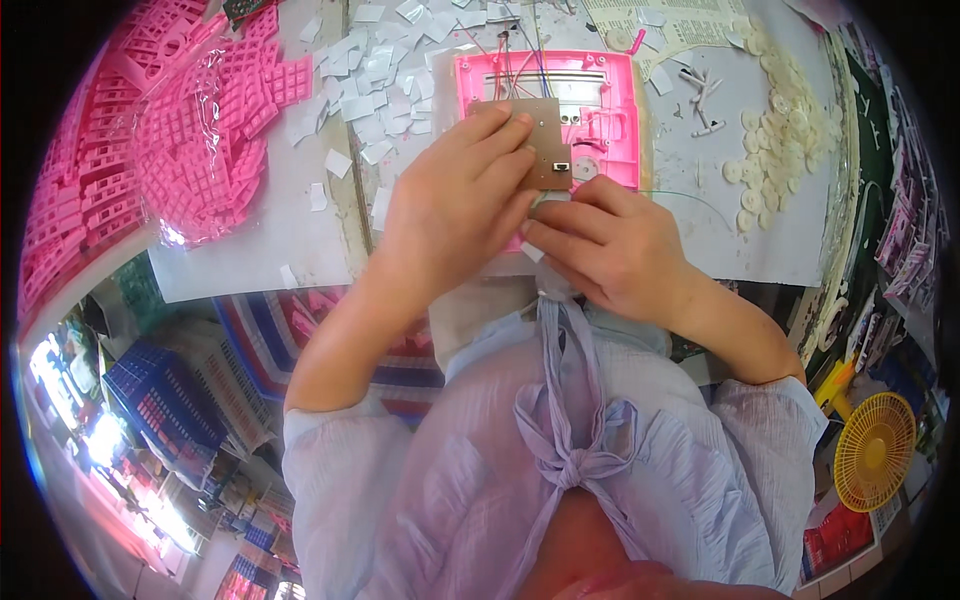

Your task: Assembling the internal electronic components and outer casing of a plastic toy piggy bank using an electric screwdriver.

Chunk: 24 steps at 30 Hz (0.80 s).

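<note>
A brown circuit board (543,140) with a small slide switch lies over the pink plastic casing (622,105), covering its lower left part. My left hand (465,190) has its fingers bent over the board's left side, holding it. Close to the board's lower edge, the fingers of my right hand (615,245) are pinched together, and what sits between them is too small to make out. A thin green wire (690,194) trails out rightward from beside that hand. Red, blue and dark wires (543,72) rise from the board's top edge.
Small white paper squares (400,60) are scattered left of the casing. A clear bag of pink grid-like parts (205,150) lies farther left. On the right are white round discs (775,140) and small white sticks (706,95). A yellow fan (875,452) stands at the lower right.
</note>
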Each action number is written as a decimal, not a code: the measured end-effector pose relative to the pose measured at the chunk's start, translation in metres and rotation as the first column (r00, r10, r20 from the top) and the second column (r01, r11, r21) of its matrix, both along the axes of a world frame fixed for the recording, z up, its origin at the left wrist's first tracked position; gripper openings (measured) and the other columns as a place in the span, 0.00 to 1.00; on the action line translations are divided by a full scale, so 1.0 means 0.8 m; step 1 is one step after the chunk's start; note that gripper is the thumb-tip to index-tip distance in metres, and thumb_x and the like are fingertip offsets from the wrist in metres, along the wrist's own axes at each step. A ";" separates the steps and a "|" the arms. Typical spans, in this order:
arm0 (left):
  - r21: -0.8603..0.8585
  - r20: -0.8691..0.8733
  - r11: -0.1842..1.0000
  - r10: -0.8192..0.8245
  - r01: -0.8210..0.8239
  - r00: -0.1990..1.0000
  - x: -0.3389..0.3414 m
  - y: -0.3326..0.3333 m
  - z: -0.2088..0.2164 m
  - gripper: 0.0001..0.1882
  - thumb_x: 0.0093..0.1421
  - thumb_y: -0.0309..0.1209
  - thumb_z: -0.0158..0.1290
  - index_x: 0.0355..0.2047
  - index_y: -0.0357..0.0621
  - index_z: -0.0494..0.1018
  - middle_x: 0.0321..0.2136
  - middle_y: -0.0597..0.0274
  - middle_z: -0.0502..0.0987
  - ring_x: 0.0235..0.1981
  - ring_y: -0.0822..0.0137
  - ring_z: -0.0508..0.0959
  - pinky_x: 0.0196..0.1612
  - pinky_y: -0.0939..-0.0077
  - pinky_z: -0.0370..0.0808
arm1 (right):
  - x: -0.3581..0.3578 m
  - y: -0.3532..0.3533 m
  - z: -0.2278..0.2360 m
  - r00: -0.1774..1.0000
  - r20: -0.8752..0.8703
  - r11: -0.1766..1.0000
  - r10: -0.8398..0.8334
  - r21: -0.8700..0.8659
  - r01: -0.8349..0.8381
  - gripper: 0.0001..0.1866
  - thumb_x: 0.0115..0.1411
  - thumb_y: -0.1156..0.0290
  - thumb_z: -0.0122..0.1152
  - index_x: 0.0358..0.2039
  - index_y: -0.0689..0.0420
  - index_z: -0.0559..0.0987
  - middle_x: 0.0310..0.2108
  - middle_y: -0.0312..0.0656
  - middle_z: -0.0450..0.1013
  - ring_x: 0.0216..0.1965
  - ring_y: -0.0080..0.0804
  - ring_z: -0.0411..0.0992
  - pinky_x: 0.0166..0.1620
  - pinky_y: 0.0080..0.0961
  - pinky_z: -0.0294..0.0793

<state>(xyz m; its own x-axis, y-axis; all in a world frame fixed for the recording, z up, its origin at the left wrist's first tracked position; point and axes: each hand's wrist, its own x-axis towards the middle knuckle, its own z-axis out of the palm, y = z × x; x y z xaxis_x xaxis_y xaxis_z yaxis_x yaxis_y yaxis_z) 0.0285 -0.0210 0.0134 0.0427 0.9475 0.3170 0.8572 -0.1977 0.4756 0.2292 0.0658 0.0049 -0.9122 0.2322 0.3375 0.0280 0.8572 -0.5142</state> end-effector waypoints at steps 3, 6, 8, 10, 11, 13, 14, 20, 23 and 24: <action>-0.052 0.072 0.997 -0.060 0.063 0.996 -0.013 -0.003 0.002 0.15 0.51 0.22 0.63 0.42 0.36 0.80 0.53 0.50 0.79 0.59 0.49 0.76 0.58 0.59 0.76 | -0.010 -0.009 0.010 0.997 0.053 0.998 -0.057 0.010 0.056 0.15 0.49 0.68 0.65 0.40 0.53 0.84 0.41 0.32 0.77 0.39 0.32 0.73 0.36 0.27 0.77; -0.040 0.104 0.996 -0.077 0.081 0.992 -0.018 -0.004 -0.002 0.16 0.51 0.19 0.60 0.43 0.36 0.80 0.54 0.49 0.79 0.59 0.48 0.76 0.59 0.58 0.76 | -0.011 -0.010 0.012 0.994 0.095 0.998 -0.045 0.047 0.041 0.16 0.49 0.68 0.65 0.41 0.53 0.84 0.41 0.32 0.76 0.39 0.33 0.73 0.36 0.27 0.77; -0.006 0.134 0.996 -0.089 0.090 0.987 -0.020 -0.004 -0.007 0.17 0.51 0.18 0.59 0.43 0.37 0.79 0.53 0.50 0.79 0.59 0.47 0.76 0.59 0.58 0.76 | -0.009 -0.009 0.006 0.998 0.063 0.999 -0.017 0.036 0.015 0.19 0.48 0.69 0.68 0.43 0.52 0.84 0.43 0.33 0.77 0.37 0.34 0.72 0.35 0.27 0.77; 0.061 0.180 0.996 -0.081 0.071 0.980 -0.017 -0.006 -0.011 0.16 0.50 0.18 0.59 0.42 0.38 0.79 0.48 0.52 0.80 0.53 0.49 0.78 0.55 0.58 0.76 | -0.010 -0.007 0.004 0.999 0.042 0.999 0.000 0.038 -0.002 0.19 0.48 0.69 0.69 0.43 0.52 0.84 0.43 0.33 0.78 0.37 0.33 0.72 0.35 0.27 0.77; 0.094 0.203 0.994 -0.078 0.060 0.976 -0.016 -0.007 -0.012 0.16 0.50 0.18 0.59 0.41 0.39 0.79 0.46 0.53 0.80 0.50 0.50 0.80 0.53 0.57 0.77 | -0.011 -0.005 0.006 0.999 0.038 0.999 0.004 0.044 -0.005 0.17 0.49 0.69 0.68 0.41 0.53 0.83 0.42 0.33 0.77 0.37 0.33 0.72 0.34 0.26 0.76; 0.081 0.232 0.993 -0.097 0.081 0.968 -0.014 -0.017 0.002 0.14 0.49 0.21 0.62 0.38 0.42 0.79 0.41 0.57 0.80 0.44 0.54 0.79 0.49 0.60 0.74 | -0.010 -0.003 0.006 0.999 0.038 0.999 -0.005 0.031 0.004 0.15 0.50 0.68 0.67 0.40 0.54 0.83 0.41 0.33 0.77 0.37 0.32 0.72 0.34 0.26 0.76; 0.073 0.245 0.993 -0.106 0.091 0.964 -0.012 -0.024 0.009 0.14 0.49 0.23 0.64 0.37 0.43 0.79 0.38 0.59 0.79 0.40 0.56 0.79 0.48 0.61 0.72 | -0.009 -0.003 0.005 0.999 0.041 1.000 -0.014 0.010 0.014 0.15 0.50 0.69 0.68 0.40 0.54 0.83 0.41 0.33 0.77 0.37 0.32 0.72 0.33 0.26 0.76; 0.031 0.046 0.998 0.060 -0.062 0.997 0.010 -0.053 0.003 0.19 0.43 0.36 0.72 0.35 0.50 0.78 0.32 0.68 0.78 0.33 0.65 0.77 0.44 0.67 0.62 | -0.015 -0.003 0.008 0.997 0.058 0.980 -0.042 -0.191 0.053 0.15 0.51 0.74 0.67 0.42 0.55 0.83 0.41 0.39 0.77 0.38 0.38 0.74 0.35 0.32 0.76; 0.017 0.029 0.996 0.089 -0.090 0.996 0.008 -0.058 0.007 0.17 0.45 0.33 0.70 0.35 0.50 0.77 0.30 0.69 0.78 0.33 0.66 0.77 0.43 0.66 0.62 | -0.013 0.002 0.017 0.996 0.086 0.952 -0.034 -0.300 0.058 0.16 0.52 0.78 0.65 0.43 0.56 0.82 0.41 0.41 0.76 0.40 0.42 0.75 0.39 0.35 0.77; 0.013 0.046 0.995 0.095 -0.096 0.994 0.008 -0.058 0.007 0.16 0.45 0.32 0.70 0.35 0.50 0.77 0.30 0.70 0.78 0.32 0.67 0.77 0.43 0.66 0.62 | -0.013 0.003 0.020 0.994 0.103 0.939 -0.028 -0.339 0.062 0.16 0.52 0.80 0.64 0.44 0.57 0.82 0.41 0.42 0.76 0.41 0.43 0.75 0.40 0.36 0.77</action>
